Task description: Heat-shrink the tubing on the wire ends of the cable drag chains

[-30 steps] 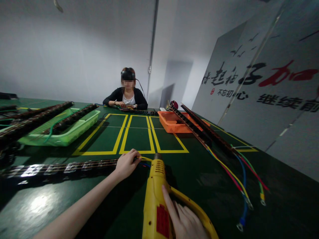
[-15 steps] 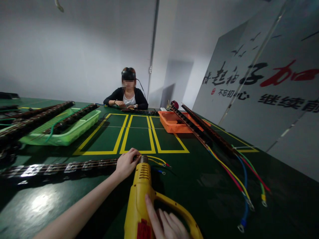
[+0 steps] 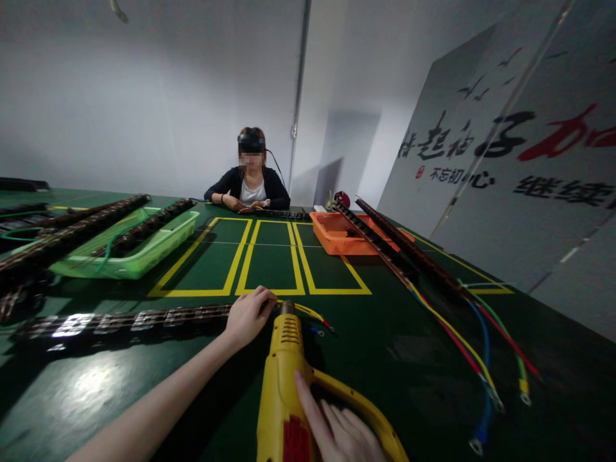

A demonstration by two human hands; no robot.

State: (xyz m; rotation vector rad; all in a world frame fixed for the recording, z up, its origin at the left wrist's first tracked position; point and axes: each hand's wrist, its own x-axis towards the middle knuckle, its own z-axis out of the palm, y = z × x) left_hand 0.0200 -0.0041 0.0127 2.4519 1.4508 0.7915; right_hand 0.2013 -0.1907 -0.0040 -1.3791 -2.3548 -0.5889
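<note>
Right hand [image 3: 344, 430] gripping a yellow heat gun [image 3: 283, 378], its nozzle [image 3: 287, 308] close beside some wires [image 3: 310, 311]; left hand [image 3: 248, 319] closed on the wired end of a dark strip [image 3: 149, 326] lying across the green worktop [image 3: 375, 378].

A dark green surface [image 3: 394, 385] is marked with yellow rectangular outlines [image 3: 270, 293], three of them set side by side in the middle. To the left of these a light green plastic basket [image 3: 156, 253] is set down, and to the right an orange plastic basket [image 3: 337, 245]. A dark segmented strip [image 3: 144, 327] is laid crosswise at the near left; a second strip [image 3: 283, 214] is laid by the far edge. Light is reflected brightly at the near left.
</note>
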